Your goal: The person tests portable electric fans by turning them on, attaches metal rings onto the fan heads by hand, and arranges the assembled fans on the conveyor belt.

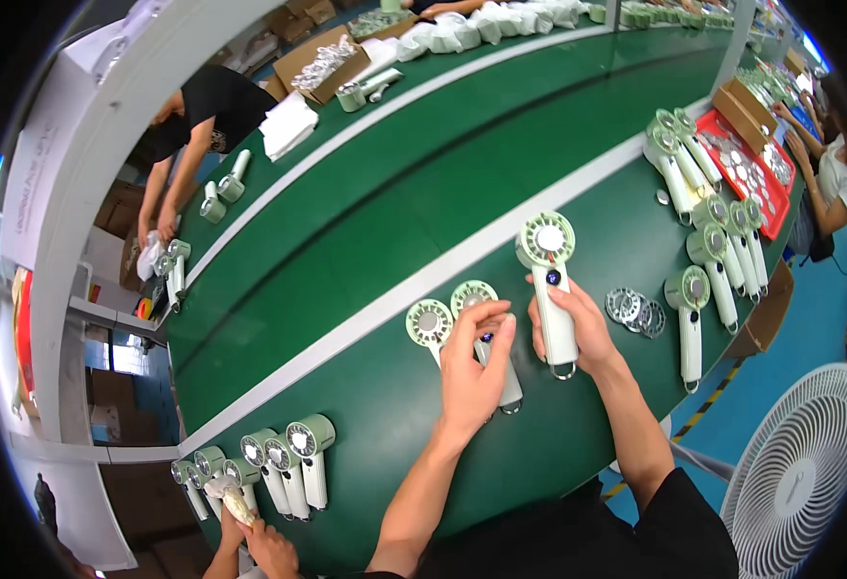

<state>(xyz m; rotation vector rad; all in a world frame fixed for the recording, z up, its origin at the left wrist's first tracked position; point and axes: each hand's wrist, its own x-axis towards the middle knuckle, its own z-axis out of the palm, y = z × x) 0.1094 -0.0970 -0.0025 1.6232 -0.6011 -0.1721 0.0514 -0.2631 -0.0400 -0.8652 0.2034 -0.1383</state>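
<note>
My right hand (586,326) is closed around the white handle of a handheld fan (558,333). The fan is upright, with its pale green round head at the top, a dark button below it and a metal loop at the bottom. To its left, my left hand (472,376) has its fingers curled, thumb and fingertips close together; anything between them is too small to make out. Under and behind that hand lie two more handheld fans (429,324), partly hidden by it. Several round silvery covers (636,311) lie just right of my right hand.
More handheld fans (691,333) lie along the right edge, near a red tray (776,217) of round pieces. A white pedestal fan (795,487) stands at lower right. At lower left, another person's hands (259,542) hold a wrapped item beside several fans. A green belt (366,212) runs beyond a rail.
</note>
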